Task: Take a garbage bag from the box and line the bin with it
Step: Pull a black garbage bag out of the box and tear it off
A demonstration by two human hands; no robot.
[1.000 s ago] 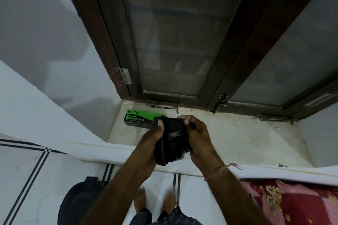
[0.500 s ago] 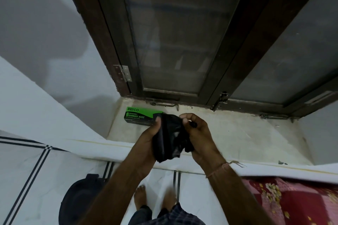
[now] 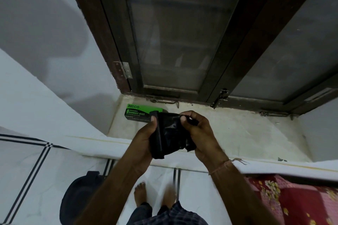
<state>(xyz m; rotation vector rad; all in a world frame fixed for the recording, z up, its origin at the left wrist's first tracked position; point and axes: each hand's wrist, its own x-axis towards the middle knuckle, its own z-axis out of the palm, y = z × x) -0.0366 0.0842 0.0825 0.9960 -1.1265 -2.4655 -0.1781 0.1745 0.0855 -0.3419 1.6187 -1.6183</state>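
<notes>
Black garbage bag (image 3: 170, 131) now out of the box and up between both hands, looser than a second ago: more folds showing, the bundle opening toward the right. Left hand (image 3: 146, 133) clamped on the folded strip at the left edge, thumb pressed flat against the plastic. Right hand (image 3: 199, 133) pinching the top edge between thumb and curled fingertips, teasing a layer free. Both closed on the bag, then, neither spread. Held over the front of the window sill (image 3: 237, 133), roughly chest height by the look of it, well above the floor.

Meaning for the task: bag taken, unfolding under way, lining not yet started. Mouth of the bag not found yet, as far as can be judged; plastic still mostly bunched.

Now the containers. Green and black box (image 3: 140, 113), printed "GARBAGE BAGS", lying flat on the sill just behind the left hand, its right end hidden by the bag; whether more bags sit inside cannot be told. Dark round bin (image 3: 76, 201) down on the tiled floor (image 3: 27, 179) at lower left, beside the left forearm, near the bare feet; top hard to read in the gloom, inside not visible, no liner seen on it. Likely next: shake the bag open, then down to that bin.
</notes>
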